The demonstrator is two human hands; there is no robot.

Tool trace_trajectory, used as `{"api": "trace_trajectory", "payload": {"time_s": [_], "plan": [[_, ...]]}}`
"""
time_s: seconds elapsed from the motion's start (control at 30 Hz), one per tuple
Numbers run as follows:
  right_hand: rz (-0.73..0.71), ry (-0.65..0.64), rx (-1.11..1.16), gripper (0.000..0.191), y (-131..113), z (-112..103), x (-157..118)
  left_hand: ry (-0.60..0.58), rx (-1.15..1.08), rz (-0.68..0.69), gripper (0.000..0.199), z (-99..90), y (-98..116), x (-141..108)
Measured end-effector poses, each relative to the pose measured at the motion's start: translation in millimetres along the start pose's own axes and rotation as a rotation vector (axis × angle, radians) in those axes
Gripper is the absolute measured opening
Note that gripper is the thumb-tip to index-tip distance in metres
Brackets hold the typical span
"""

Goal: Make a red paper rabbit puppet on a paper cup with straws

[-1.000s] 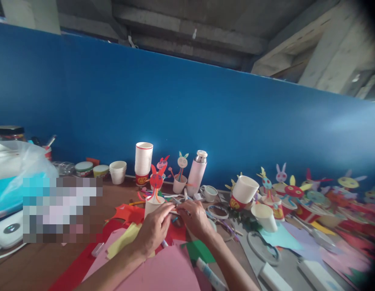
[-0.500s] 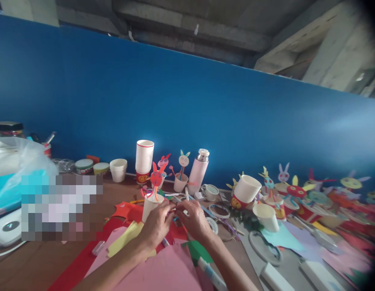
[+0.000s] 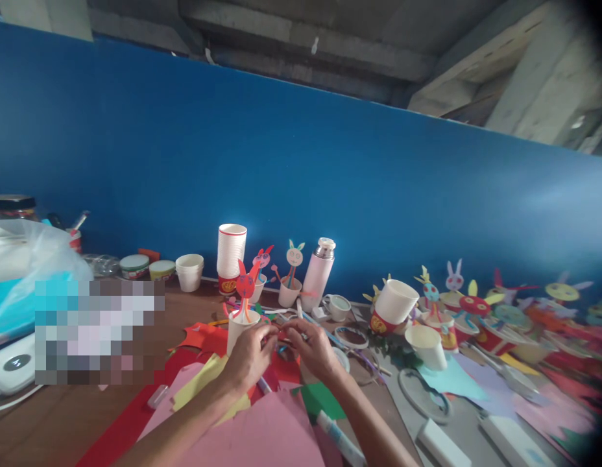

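Observation:
My left hand (image 3: pixel 251 353) and my right hand (image 3: pixel 313 347) meet above the table, their fingertips pinched together. A small reddish bit shows between them, but the fingers hide what it is. Beside my left hand stands a white paper cup (image 3: pixel 237 331). Out of it rises a red paper rabbit head (image 3: pixel 245 285) with long ears, on orange and white stems. Below my hands lie red paper (image 3: pixel 287 370), yellow paper strips (image 3: pixel 196 387) and a pink paper sheet (image 3: pixel 262 431).
Behind stand a tall stack of paper cups (image 3: pixel 231 253), a pink thermos (image 3: pixel 316 275) and a cup with a pale rabbit (image 3: pixel 294 256). To the right are tape rings (image 3: pixel 352 337), a tilted cup stack (image 3: pixel 397 301) and several finished-looking cup figures. A glue tube (image 3: pixel 337 436) lies near my right forearm.
My hands have shifted slightly, and the fingers of my right hand are more curled in. A white object seen at its fingertips before no longer shows. The cup and rabbit stay in place.

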State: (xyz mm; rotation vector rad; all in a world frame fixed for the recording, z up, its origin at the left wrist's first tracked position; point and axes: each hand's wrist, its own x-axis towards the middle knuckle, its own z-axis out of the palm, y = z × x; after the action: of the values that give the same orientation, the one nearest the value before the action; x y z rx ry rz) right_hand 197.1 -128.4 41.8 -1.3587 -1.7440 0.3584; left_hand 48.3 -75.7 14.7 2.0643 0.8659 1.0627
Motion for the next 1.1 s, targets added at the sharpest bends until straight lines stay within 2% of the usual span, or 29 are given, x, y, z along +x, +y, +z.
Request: {"api": "trace_trajectory", "payload": {"time_s": [0.17, 0.43, 0.63, 0.87, 1.1], "plan": [[0.075, -0.006, 0.13, 0.026, 0.3, -2.5, 0.9, 0.02, -0.097, -0.05, 0.019, 0.1, -0.1, 1.6], [0.215, -0.013, 0.197, 0.022, 10.8, 8.0, -0.5, 0.025, -0.147, -0.102, 0.018, -1.7, 5.6, 1.5], [0.272, -0.02, 0.284, 0.018, 16.3, 11.7, -0.8, 0.016, -0.149, -0.112, 0.018, -1.8, 7.4, 1.0], [0.334, -0.073, 0.517, 0.011, 14.3, 10.9, 1.1, -0.043, -0.179, -0.173, 0.022, -4.3, 13.6, 1.1], [0.357, -0.067, 0.547, 0.013, 19.4, 14.0, 1.0, -0.021, -0.159, -0.163, 0.021, -4.2, 14.0, 1.7]]}}
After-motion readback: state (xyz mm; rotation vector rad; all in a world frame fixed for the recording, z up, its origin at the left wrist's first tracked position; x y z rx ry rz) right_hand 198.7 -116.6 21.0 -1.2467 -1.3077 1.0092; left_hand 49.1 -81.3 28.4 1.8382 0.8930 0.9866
